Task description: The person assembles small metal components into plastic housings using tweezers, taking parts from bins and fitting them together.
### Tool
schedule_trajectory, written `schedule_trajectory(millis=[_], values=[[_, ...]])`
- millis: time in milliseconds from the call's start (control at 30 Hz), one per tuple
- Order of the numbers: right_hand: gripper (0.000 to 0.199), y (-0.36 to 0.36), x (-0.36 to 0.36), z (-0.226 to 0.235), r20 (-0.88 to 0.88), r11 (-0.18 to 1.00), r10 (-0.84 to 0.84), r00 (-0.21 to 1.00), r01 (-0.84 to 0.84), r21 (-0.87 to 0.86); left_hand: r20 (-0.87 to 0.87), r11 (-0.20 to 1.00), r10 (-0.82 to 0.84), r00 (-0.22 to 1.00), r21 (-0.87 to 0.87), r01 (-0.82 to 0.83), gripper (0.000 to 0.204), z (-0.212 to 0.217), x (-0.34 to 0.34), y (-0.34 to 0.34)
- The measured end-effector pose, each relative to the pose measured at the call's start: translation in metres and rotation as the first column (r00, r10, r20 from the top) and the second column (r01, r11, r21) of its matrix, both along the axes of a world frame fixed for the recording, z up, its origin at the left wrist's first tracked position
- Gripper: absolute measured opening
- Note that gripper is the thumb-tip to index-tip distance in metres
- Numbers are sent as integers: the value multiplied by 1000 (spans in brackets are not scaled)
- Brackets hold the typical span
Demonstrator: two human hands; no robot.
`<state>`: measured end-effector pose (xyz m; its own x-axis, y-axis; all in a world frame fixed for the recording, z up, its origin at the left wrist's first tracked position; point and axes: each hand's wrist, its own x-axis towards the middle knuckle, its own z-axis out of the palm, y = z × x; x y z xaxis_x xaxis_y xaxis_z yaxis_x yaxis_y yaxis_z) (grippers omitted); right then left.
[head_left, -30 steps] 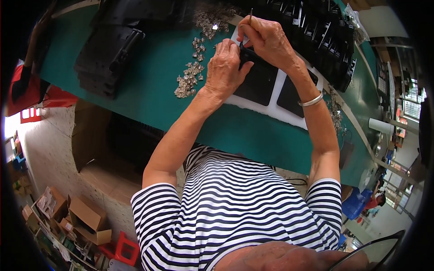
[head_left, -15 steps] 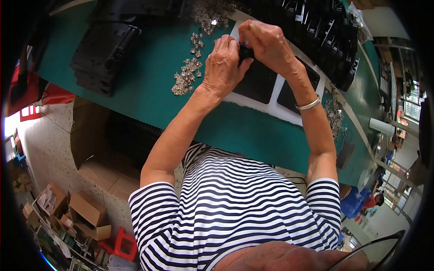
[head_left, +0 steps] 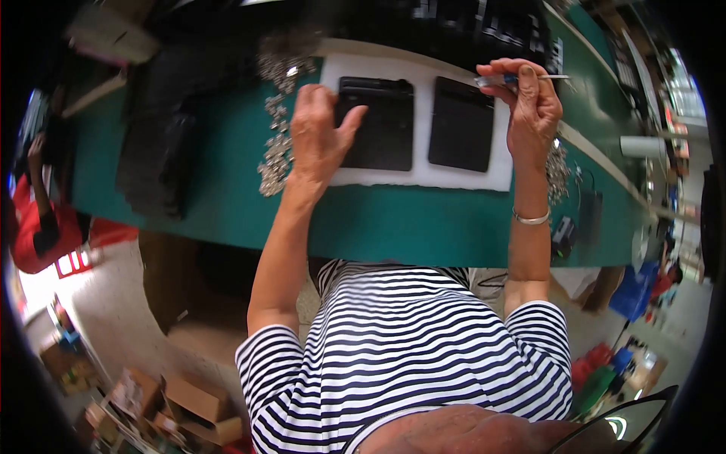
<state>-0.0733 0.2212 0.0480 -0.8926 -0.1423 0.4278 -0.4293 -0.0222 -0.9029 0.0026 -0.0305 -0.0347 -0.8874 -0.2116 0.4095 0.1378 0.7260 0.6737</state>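
Two flat black plastic panels lie side by side on a white foam sheet [head_left: 423, 113]. My left hand [head_left: 318, 136] is at the near panel's left edge, the left black panel [head_left: 378, 129], thumb spread away from the fingers and nothing visible in it. Above the sheet's right edge, past the right black panel [head_left: 461, 125], my right hand [head_left: 535, 113] grips a screwdriver [head_left: 495, 79]. Its handle is blue and clear, and the thin metal shaft points right. To the left of my left hand, small silver metal parts [head_left: 276, 155] form a loose trail.
A stack of black plastic pieces [head_left: 155, 159] stands on the green table [head_left: 378, 223] at left, with more black parts [head_left: 484, 34] along the back. Another pile of metal parts [head_left: 557, 174] lies at right. A person in red [head_left: 45, 227] is at far left.
My hands were together over the left panel; now they are apart. The right has moved right, and the screwdriver shows in it. The left has moved left and its thumb has spread.
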Motion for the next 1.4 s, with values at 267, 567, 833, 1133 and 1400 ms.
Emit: schedule_trajectory(millis=[267, 567, 833, 1133, 1400], values=[[25, 77, 60, -42, 341, 960, -214, 915, 262, -101, -11, 962, -232, 973, -151, 228, 39, 44, -3, 57], [26, 91, 74, -58, 375, 970, -205, 904, 238, -43, 302, 965, -144, 942, -167, 201, 47, 27, -36, 109], [22, 92, 80, -53, 340, 939, -271, 901, 171, 298, 356, 979, -203, 912, 40, 202, 48, 25, -46, 107], [21, 93, 77, -59, 326, 906, -285, 901, 142, 399, 375, 978, -201, 905, 27, 206, 47, 32, -44, 112], [19, 96, 68, -58, -175, 588, -312, 934, 335, 736, 410, 940, -299, 862, 284, 191, 49, 41, -36, 113]])
